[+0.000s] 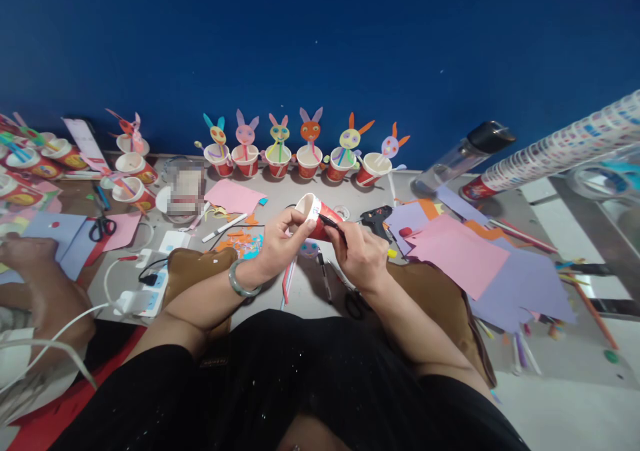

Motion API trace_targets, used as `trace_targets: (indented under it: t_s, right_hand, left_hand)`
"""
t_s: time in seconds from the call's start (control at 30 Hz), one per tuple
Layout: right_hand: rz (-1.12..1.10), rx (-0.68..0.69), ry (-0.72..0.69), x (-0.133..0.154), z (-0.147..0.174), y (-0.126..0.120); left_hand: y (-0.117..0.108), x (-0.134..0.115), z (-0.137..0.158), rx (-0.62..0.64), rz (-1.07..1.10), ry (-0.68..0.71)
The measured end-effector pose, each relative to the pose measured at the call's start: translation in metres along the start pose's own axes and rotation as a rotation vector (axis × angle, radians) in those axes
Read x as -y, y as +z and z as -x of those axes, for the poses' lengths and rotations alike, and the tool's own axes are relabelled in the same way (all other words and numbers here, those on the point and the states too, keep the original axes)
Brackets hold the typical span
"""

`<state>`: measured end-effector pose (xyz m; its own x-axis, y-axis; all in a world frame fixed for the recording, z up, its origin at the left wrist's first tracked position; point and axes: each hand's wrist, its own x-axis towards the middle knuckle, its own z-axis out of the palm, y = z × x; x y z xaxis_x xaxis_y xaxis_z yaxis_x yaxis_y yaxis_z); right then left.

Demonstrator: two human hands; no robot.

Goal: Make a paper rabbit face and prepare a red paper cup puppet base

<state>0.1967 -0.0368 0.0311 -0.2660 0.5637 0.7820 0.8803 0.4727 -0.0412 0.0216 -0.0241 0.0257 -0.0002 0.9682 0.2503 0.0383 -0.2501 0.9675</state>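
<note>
My left hand [284, 239] pinches the rim of a red and white paper cup [324, 210], which is tilted on its side above the table. In my right hand [363, 256] is a slim black tool [329, 221], its tip against the side of the cup; fingers hide most of it, so I cannot tell whether it is a pen or a blade. Just below the hands lie a small paper face [309, 250], a pen [325, 274], red and white straws [287, 283] and black-handled scissors [354, 304]. A black glue gun [376, 220] rests right of the cup.
Cups with paper rabbits [309, 161] line the blue wall. Paper sheets [465, 254], a clear bottle [457, 158] and a long cup stack [555, 148] are at right. At left are a power strip [159, 281] with cables and another person's arm [47, 284].
</note>
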Motion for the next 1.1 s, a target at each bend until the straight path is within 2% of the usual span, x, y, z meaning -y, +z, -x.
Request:
trace_targets:
  t_s: [0.17, 0.37, 0.63, 0.9, 1.1]
  right_hand:
    - [-0.044, 0.036, -0.007, -0.009, -0.003, -0.004]
    - [-0.093, 0.067, -0.001, -0.02, -0.009, -0.012]
    - [-0.199, 0.129, -0.049, -0.025, -0.011, -0.018]
    - [-0.266, 0.196, -0.089, -0.025, -0.012, -0.019]
    - [-0.208, 0.198, -0.153, -0.026, -0.011, -0.02]
  left_hand:
    - [-0.003, -0.007, -0.006, 0.067, 0.082, -0.044]
    - [-0.014, -0.013, -0.021, 0.23, 0.18, -0.125]
    - [-0.03, -0.013, -0.034, 0.421, 0.187, -0.22]
    - [-0.037, -0.013, -0.037, 0.521, 0.164, -0.295]
    - [-0.038, -0.012, -0.038, 0.578, 0.2, -0.318]
